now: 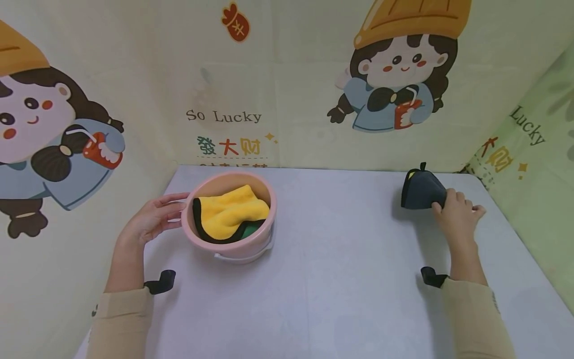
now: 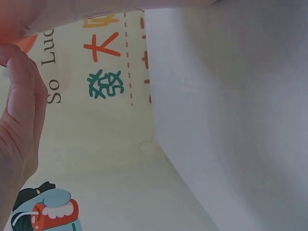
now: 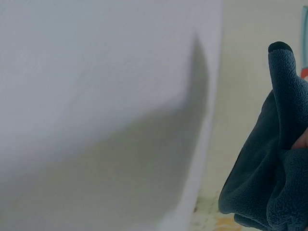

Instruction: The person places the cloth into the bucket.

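Slightly bent fingers of my left hand (image 1: pixel 154 219) touch the left side of a pink bucket (image 1: pixel 224 184). A yellow cloth with black edging (image 1: pixel 228 212) lies bunched inside it, a bit of green showing beneath. In the left wrist view the hand (image 2: pixel 21 106) is at the left, under the bucket's side (image 2: pixel 106 8). Far to the right, my right hand (image 1: pixel 457 217) pinches a dark blue cloth (image 1: pixel 421 192) between thumb and fingers, over the table's back edge. The right wrist view shows this fuzzy cloth (image 3: pixel 260 178) hanging in folds, most of the hand out of frame.
The bucket's pale handle (image 1: pixel 242 260) hangs down at its front. Both stand over a white table (image 1: pixel 323 279). A printed cloth backdrop (image 1: pixel 305 89) rises behind the table and along both sides. Dark wrist straps (image 1: pixel 160 282) jut from the sleeves.
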Demonstrator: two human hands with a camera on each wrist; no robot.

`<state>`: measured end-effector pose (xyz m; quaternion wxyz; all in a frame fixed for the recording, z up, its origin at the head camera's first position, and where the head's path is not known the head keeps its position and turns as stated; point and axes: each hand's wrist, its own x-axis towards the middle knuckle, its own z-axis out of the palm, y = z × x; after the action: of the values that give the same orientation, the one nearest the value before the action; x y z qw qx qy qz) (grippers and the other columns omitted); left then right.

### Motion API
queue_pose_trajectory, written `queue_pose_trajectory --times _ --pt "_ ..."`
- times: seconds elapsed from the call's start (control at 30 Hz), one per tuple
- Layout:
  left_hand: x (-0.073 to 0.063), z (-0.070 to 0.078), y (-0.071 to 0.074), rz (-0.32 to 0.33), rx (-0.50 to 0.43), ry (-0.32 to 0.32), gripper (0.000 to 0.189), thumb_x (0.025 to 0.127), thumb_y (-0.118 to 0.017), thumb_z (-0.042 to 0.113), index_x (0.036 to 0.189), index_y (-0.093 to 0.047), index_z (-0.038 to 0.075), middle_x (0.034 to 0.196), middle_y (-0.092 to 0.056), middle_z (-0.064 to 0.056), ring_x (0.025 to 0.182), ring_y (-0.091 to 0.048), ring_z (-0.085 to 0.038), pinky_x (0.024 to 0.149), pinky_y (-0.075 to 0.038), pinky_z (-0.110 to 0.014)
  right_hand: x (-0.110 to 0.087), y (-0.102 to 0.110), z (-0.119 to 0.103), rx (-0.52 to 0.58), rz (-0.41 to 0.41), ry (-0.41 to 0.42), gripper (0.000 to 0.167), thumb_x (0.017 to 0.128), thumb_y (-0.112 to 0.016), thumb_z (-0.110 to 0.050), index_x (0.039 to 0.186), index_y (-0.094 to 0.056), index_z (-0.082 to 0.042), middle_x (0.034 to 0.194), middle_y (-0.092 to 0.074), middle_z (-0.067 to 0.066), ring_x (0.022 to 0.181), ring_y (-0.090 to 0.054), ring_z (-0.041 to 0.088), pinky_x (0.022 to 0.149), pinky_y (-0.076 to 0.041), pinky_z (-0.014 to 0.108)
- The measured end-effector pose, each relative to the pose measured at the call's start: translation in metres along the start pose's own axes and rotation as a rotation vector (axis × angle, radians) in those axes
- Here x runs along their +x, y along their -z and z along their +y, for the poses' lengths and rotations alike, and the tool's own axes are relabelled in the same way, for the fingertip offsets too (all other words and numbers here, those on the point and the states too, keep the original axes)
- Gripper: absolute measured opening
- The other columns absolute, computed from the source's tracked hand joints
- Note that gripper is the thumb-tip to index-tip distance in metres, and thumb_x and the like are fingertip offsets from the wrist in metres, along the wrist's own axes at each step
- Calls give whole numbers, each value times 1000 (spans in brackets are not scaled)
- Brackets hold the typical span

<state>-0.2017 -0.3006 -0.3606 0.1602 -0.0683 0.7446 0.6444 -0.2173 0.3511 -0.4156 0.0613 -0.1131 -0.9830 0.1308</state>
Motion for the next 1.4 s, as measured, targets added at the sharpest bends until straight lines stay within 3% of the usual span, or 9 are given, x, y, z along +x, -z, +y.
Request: queue_pose_trajectory --times 0.4,0.73,1.0,1.2,1.4 --pt "-2 2 0 -7 -12 -7 52 83 -66 30 128 -45 17 102 -59 16 87 -65 -6 77 -52 -24 -10 27 -79 43 150 152 42 92 -49 -16 121 -36 11 117 -38 34 105 -34 51 91 -13 63" --pt "-1 1 0 -10 17 -18 61 85 -64 30 135 -37 10 102 -59 16 87 -64 -5 77 -52 -24 -19 40 -154 70 230 310 40 90 -52 -17 122 -41 4 120 -43 27 108 -38 44 93 -18 59" --pt "0 2 0 -14 2 -20 55 85 -64 29 131 -40 10 101 -59 16 86 -65 -6 75 -53 -24 -30 37 -205 108 261 476 37 89 -54 -20 119 -45 0 114 -48 21 106 -42 38 94 -21 56" --pt "0 1 -1 -9 28 -17 64 84 -65 32 137 -37 9 103 -58 17 87 -64 -5 77 -52 -24 -41 32 -241 134 281 607 34 88 -55 -21 116 -48 -4 109 -50 17 101 -44 34 92 -24 52" --pt "0 0 1 -19 13 -25 58 86 -64 29 134 -38 10 101 -59 17 87 -64 -4 75 -53 -23 -55 24 -276 83 268 733 34 88 -58 -24 116 -50 -7 106 -51 12 96 -46 29 89 -28 49"
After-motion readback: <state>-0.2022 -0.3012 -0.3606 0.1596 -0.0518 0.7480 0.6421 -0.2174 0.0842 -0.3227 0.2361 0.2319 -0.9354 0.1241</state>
